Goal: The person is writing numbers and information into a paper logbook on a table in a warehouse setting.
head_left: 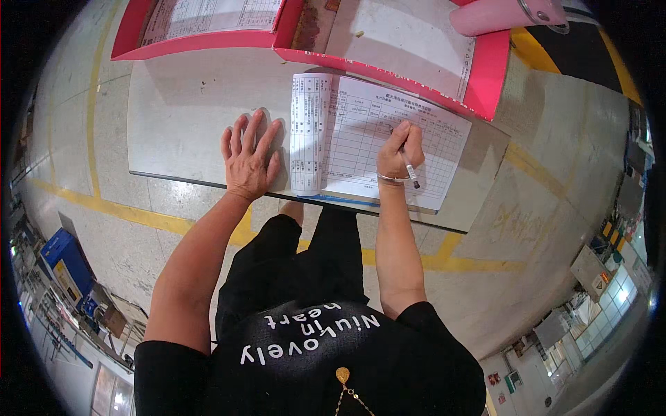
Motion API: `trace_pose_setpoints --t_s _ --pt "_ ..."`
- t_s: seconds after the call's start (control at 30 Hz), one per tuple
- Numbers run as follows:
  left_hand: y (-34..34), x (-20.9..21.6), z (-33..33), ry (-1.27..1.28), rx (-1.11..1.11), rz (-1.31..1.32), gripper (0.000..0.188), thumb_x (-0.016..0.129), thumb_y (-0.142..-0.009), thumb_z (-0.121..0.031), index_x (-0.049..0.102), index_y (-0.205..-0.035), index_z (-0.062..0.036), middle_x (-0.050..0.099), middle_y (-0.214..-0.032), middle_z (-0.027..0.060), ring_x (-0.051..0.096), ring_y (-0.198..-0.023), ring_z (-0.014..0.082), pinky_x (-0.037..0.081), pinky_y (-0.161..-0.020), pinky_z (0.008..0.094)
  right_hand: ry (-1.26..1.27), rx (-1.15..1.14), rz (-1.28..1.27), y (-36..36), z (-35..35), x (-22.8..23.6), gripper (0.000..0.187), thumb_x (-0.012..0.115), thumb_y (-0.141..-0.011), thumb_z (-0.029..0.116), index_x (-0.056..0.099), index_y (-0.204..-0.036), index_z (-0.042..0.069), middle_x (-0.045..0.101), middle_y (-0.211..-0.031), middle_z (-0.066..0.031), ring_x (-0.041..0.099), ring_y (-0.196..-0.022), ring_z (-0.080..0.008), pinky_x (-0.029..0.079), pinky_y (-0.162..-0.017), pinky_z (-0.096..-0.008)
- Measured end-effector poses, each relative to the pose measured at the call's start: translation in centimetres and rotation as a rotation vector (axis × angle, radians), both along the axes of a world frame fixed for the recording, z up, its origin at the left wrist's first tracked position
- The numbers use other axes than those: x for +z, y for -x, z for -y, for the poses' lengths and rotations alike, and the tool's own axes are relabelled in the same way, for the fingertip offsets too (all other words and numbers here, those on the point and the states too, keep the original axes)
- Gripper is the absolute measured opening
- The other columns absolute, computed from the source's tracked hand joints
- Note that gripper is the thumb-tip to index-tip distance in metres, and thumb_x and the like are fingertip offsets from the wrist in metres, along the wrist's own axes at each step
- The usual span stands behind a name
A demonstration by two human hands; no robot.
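My right hand [401, 152] grips a grey pen [409, 168], its tip on a white printed form with a grid of lines [361, 142]. The form lies on a pale grey table [187, 111], with its left part folded back into a narrow strip [307, 135]. My left hand [250, 156] lies flat on the table, fingers spread, just left of that folded strip and holding nothing. A bracelet circles my right wrist.
Two pink trays [208, 41] [485, 69] with papers in them stand at the table's far edge. A pink cylinder [506, 14] lies at the top right. Below the table is a grey floor with yellow lines [125, 211]. A blue box [66, 263] stands at the lower left.
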State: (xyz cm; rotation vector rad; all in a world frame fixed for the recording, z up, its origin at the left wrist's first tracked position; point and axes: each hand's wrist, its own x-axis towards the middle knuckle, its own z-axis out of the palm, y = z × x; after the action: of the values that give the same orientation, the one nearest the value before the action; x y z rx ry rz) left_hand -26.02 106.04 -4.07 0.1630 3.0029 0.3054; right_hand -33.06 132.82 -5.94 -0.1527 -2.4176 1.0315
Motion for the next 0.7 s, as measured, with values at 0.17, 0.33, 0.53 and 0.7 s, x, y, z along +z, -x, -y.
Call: trace_pose_setpoints --t_s 0.17,0.33,0.53,0.7 --pt "-0.14 -0.12 0.09 -0.006 0.002 -0.002 0.058 0.049 -0.089 -0.038 0.04 -0.146 -0.0267 0.026 -0.156 0.0092 0.018 -0.144 0.0348 0.005 -0.117 0.0523 -0.02 -0.002 0.031 -0.2 -0.24 -0.32 0.031 0.052 -0.099 0.018 0.048 -0.071 0.004 0.052 -0.056 -0.0097 0.051 -0.046 -0.0186 0.04 -0.045 -0.0312" --pt "0.38 -0.63 0.1 -0.009 -0.004 -0.036 0.059 0.05 -0.089 -0.037 0.04 -0.146 -0.0269 0.025 -0.157 0.0092 0.018 -0.144 0.0346 0.006 -0.117 0.0521 -0.019 -0.023 -0.031 0.44 -0.05 -0.51 0.031 0.052 -0.098 0.017 0.048 -0.07 0.004 0.052 -0.055 -0.01 0.052 -0.044 -0.0191 0.039 -0.044 -0.0311" --pt "0.26 -0.59 0.09 -0.005 0.001 -0.019 0.059 0.05 -0.088 -0.037 0.039 -0.146 -0.0279 0.025 -0.157 0.0089 0.018 -0.145 0.0345 0.005 -0.118 0.0521 -0.017 -0.006 -0.03 0.37 -0.1 -0.51 0.032 0.052 -0.098 0.017 0.046 -0.069 0.004 0.052 -0.055 -0.0103 0.052 -0.044 -0.0198 0.038 -0.042 -0.0315" --pt "0.28 -0.74 0.1 -0.005 0.0 -0.03 0.059 0.05 -0.088 -0.037 0.039 -0.146 -0.028 0.025 -0.157 0.0091 0.017 -0.145 0.0345 0.005 -0.118 0.0529 -0.05 -0.019 -0.041 0.42 -0.25 -0.62 0.032 0.052 -0.098 0.016 0.046 -0.07 0.004 0.051 -0.054 -0.0103 0.051 -0.043 -0.0198 0.038 -0.042 -0.0317"
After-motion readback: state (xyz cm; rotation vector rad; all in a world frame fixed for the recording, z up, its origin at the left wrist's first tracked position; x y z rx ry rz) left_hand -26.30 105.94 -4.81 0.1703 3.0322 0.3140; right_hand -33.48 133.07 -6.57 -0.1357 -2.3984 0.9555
